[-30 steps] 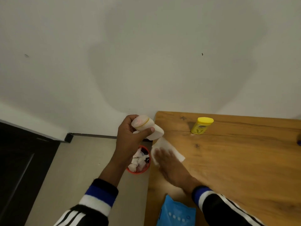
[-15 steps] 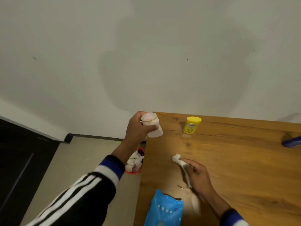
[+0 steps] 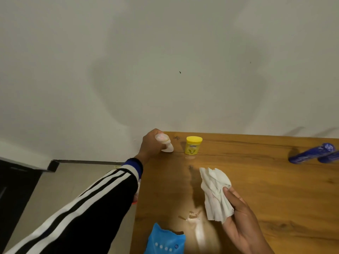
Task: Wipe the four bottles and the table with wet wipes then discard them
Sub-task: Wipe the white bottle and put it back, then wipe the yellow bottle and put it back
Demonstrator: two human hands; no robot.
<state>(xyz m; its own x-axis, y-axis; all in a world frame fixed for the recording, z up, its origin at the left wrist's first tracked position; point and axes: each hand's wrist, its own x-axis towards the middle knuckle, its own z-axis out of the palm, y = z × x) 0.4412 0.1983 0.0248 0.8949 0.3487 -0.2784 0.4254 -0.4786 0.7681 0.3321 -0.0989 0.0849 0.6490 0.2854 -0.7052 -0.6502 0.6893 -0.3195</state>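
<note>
My left hand [image 3: 151, 143] grips a small white bottle [image 3: 165, 143] at the far left corner of the wooden table [image 3: 256, 189], its base touching or just above the top. Just right of it stands a yellow jar [image 3: 193, 145]. My right hand [image 3: 240, 213] holds a crumpled white wet wipe [image 3: 215, 193] above the table's middle. Two blue bottles [image 3: 311, 154] lie on their sides at the right edge of view. A wet streak runs down the table near the wipe.
A blue wet-wipe pack [image 3: 165, 241] lies at the table's near edge. A red bin [image 3: 136, 197] on the floor is almost hidden behind my left sleeve. The white wall rises right behind the table; grey floor lies to the left.
My left hand has lowered the white bottle toward the table's far corner beside the yellow jar. My right hand has lifted the wipe off the table and it hangs loosely crumpled.
</note>
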